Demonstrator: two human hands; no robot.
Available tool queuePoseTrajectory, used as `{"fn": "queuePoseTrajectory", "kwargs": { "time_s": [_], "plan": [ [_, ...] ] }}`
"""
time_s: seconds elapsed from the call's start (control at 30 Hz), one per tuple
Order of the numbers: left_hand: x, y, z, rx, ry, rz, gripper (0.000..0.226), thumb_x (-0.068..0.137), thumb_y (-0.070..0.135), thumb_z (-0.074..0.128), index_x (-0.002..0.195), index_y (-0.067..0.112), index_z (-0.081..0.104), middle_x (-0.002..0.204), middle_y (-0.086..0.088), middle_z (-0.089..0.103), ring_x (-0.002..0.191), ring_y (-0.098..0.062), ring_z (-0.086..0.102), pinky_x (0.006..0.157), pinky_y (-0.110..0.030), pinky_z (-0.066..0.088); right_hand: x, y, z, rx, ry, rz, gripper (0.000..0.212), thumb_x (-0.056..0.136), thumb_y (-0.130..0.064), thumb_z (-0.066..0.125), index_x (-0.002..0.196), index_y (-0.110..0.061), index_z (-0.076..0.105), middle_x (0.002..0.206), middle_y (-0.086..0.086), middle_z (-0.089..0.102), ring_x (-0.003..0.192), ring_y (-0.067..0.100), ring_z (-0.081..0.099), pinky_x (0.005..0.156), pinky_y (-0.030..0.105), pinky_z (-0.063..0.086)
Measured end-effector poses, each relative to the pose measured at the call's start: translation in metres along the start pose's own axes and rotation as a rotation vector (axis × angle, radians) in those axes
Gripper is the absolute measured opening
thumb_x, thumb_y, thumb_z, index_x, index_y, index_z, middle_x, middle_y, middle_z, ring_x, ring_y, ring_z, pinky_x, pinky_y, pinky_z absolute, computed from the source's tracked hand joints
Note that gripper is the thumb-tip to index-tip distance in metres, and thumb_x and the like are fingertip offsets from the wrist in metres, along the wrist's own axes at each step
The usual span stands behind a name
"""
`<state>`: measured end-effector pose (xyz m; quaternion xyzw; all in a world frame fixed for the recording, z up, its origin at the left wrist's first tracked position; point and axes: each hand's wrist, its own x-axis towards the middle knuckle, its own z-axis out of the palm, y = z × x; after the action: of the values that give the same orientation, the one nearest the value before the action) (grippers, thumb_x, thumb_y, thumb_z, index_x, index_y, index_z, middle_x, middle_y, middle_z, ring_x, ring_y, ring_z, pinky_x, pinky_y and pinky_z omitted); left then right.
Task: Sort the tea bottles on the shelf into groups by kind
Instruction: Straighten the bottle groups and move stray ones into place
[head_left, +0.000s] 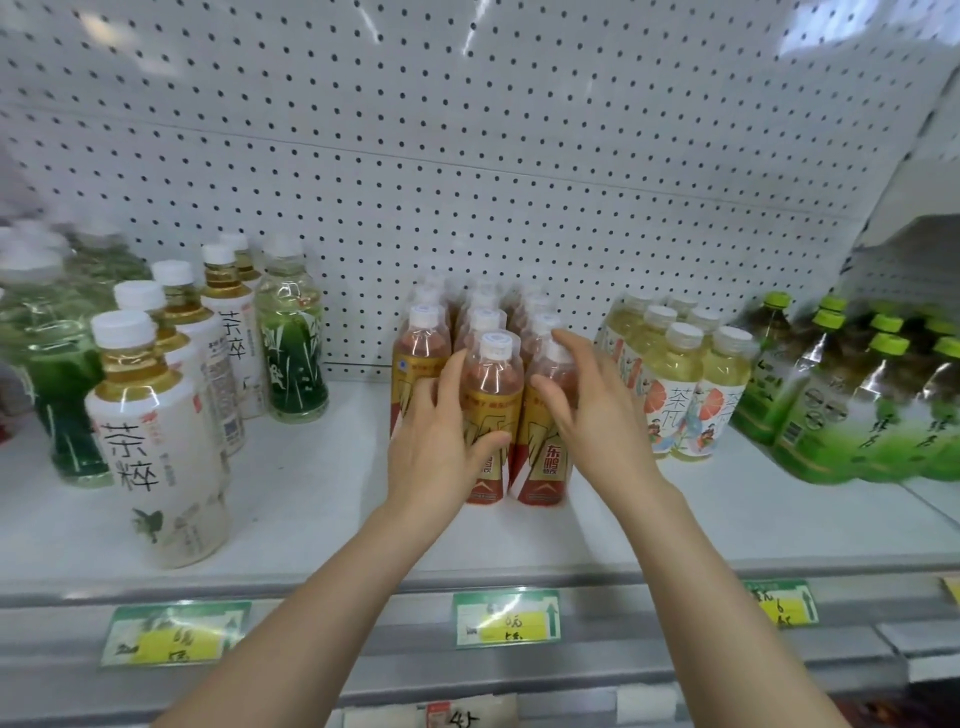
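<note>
the front orange-labelled bottles (491, 415) on the shelf (322, 499) are flanked by the left hand (441, 436) and right hand (587, 410), fingers spread; contact is seemingly light, nothing clamped.

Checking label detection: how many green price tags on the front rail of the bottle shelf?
3 price tags: one at left, one in the middle, one at right. A yellow sliver at the right edge may be a fourth.

Left hand (441, 447), right hand (592, 415) flank front orange-label bottles (491, 410) on shelf (322, 499), fingers spread.
</note>
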<state>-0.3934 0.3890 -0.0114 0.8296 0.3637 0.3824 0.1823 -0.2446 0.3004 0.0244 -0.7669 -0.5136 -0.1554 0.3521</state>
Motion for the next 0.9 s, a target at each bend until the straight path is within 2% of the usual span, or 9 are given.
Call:
{"fn": "queuePoseTrajectory", "kwargs": {
  "time_s": [0.2,0.27,0.33,0.47,0.57,0.67,0.77,0.8,0.9],
  "plan": [
    [-0.003,0.0,0.002,-0.013,0.005,0.003,0.096,0.082,0.051,0.069,0.153,0.037,0.007,0.142,0.001,0.038,0.124,-0.024,0.048,0.091,-0.044,0.049,-0.007,-0.003,0.002,-0.018,0.023,0.016,0.05,0.099,-0.05,0.046,0.145,-0.033,0.035,0.137,0.006,0.047,0.115,0.026,0.054,0.084,0.038,0.043],
    [-0.01,-0.002,-0.009,-0.045,-0.011,0.033,0.09,0.084,0.044,0.07,0.154,0.035,0.013,0.143,0.003,0.039,0.123,-0.021,0.05,0.095,-0.042,0.049,-0.008,-0.007,0.003,-0.023,0.05,0.028,0.048,0.1,-0.046,0.046,0.144,-0.029,0.038,0.14,0.01,0.043,0.123,0.029,0.047,0.093,0.042,0.042],
    [-0.021,-0.005,-0.028,-0.082,0.03,0.089,0.077,0.087,0.034,0.07,0.152,0.03,0.028,0.142,0.006,0.041,0.119,-0.017,0.053,0.096,-0.04,0.05,-0.009,-0.016,0.002,-0.052,0.138,0.018,0.046,0.1,-0.04,0.049,0.141,-0.021,0.044,0.143,0.016,0.039,0.13,0.033,0.038,0.102,0.045,0.037],
    [-0.049,-0.022,-0.088,-0.072,0.302,0.259,0.047,0.09,0.017,0.068,0.135,0.022,0.056,0.128,0.003,0.055,0.107,-0.012,0.057,0.09,-0.028,0.051,-0.013,-0.063,0.007,0.006,0.322,-0.121,0.039,0.099,-0.024,0.054,0.134,-0.007,0.051,0.137,0.02,0.045,0.127,0.036,0.041,0.105,0.043,0.033],
    [-0.062,-0.053,-0.145,-0.001,0.519,0.289,0.037,0.089,0.009,0.07,0.125,0.015,0.064,0.12,-0.003,0.061,0.112,-0.017,0.057,0.098,-0.026,0.045,-0.017,-0.122,0.025,0.12,0.358,-0.264,0.034,0.098,-0.017,0.055,0.13,-0.003,0.054,0.13,0.019,0.053,0.124,0.033,0.047,0.106,0.041,0.036],
    [-0.072,-0.101,-0.211,0.132,0.667,0.226,0.037,0.088,0.005,0.069,0.124,0.009,0.064,0.121,-0.01,0.06,0.114,-0.023,0.053,0.103,-0.023,0.037,-0.025,-0.196,0.051,0.238,0.359,-0.388,0.031,0.097,-0.011,0.056,0.126,-0.002,0.059,0.124,0.017,0.058,0.118,0.03,0.052,0.107,0.026,0.033],
    [-0.081,-0.155,-0.268,0.229,0.74,0.072,0.045,0.088,0.009,0.068,0.131,0.01,0.057,0.129,-0.013,0.053,0.121,-0.024,0.045,0.106,-0.016,0.025,-0.037,-0.275,0.084,0.338,0.325,-0.517,0.031,0.095,-0.006,0.056,0.125,0.0,0.061,0.122,0.016,0.06,0.114,0.03,0.056,0.1,0.034,0.044],
    [-0.082,-0.175,-0.282,0.235,0.741,-0.001,0.051,0.087,0.012,0.068,0.136,0.011,0.052,0.133,-0.014,0.049,0.124,-0.024,0.042,0.108,-0.018,0.024,-0.041,-0.3,0.097,0.376,0.291,-0.554,0.031,0.095,-0.004,0.056,0.125,0.0,0.061,0.122,0.017,0.06,0.113,0.03,0.057,0.098,0.036,0.046],
    [-0.078,-0.231,-0.303,0.226,0.635,-0.215,0.075,0.084,0.022,0.072,0.147,0.011,0.034,0.143,-0.016,0.04,0.133,-0.03,0.037,0.112,-0.037,0.029,-0.044,-0.361,0.139,0.402,0.078,-0.549,0.037,0.097,-0.009,0.055,0.133,-0.005,0.055,0.132,0.012,0.056,0.117,0.026,0.055,0.098,0.037,0.047]
  ]
}}
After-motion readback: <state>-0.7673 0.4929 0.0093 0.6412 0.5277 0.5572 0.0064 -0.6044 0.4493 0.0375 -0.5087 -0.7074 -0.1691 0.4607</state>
